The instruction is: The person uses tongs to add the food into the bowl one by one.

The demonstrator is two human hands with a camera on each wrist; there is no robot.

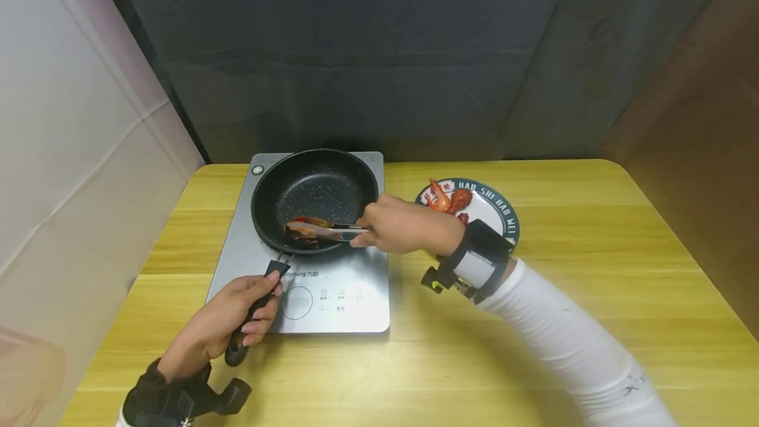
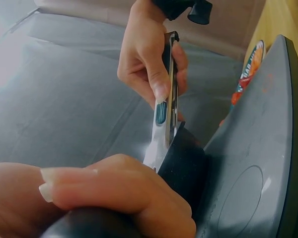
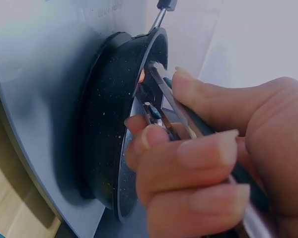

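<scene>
My left hand (image 1: 234,315) grips the black handle (image 1: 259,312) of a speckled black frying pan (image 1: 320,193). The pan sits on a silver induction cooker (image 1: 373,308). My right hand (image 1: 409,224) holds metal food tongs (image 1: 340,234), reaching over the pan's right rim. Against the pan's near side, the tongs' tips are at a reddish-brown piece of food (image 1: 305,224); its kind is unclear. In the left wrist view, thumb and fingers of the right hand (image 2: 146,54) squeeze the tongs (image 2: 161,134) from both sides. The right wrist view shows the tongs dipping inside the pan (image 3: 107,119).
Right of the cooker, a plate (image 1: 508,216) with a dark lettered rim bears a shrimp (image 1: 439,197) and reddish-brown pieces (image 1: 460,199); my right forearm partly covers it. A dark sheet (image 1: 356,51) stands behind the wooden table (image 1: 593,249), with a pale wall (image 1: 77,117) at left.
</scene>
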